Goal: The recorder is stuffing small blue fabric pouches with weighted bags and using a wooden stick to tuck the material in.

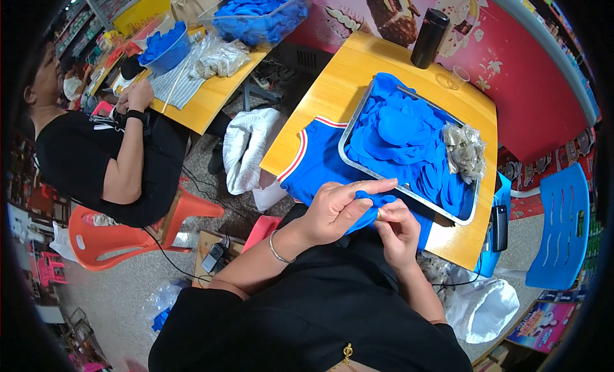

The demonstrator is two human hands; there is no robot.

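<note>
Piece [356,226]: small, blue, soft-looking, bunched up; held in the air btwn L hand [332,209] & R hand [398,230], in front of the torso, nr tray.
L pose: forearm angled up from lower left, elbow bent, silver bracelet [274,249] at wrist; back of hand outward, forefinger stretched out to the right over the pc.
L fingers: thumb pressed on pc, clamping it; lower fingers partly hidden.
R pose: forearm rises steeply from lower right, wrist bent inward.
R fingers: curled, thumb & forefinger tips pinching pc's right edge; yellowish spot there too small to ID.
Tray [344,147]: metal, on tabletop [332,84], w/ heaped blue pcs [403,132] & clear bag [464,151] of greyish bits at its right side.
Garment [313,160]: blue w/ red-white trim, spread left of tray, partly under it.
Far edge: black bottle [430,38], clear cup [459,77] nr it.
Co-worker [102,142]: seated at left, black top, hands together by another tabletop.
</note>
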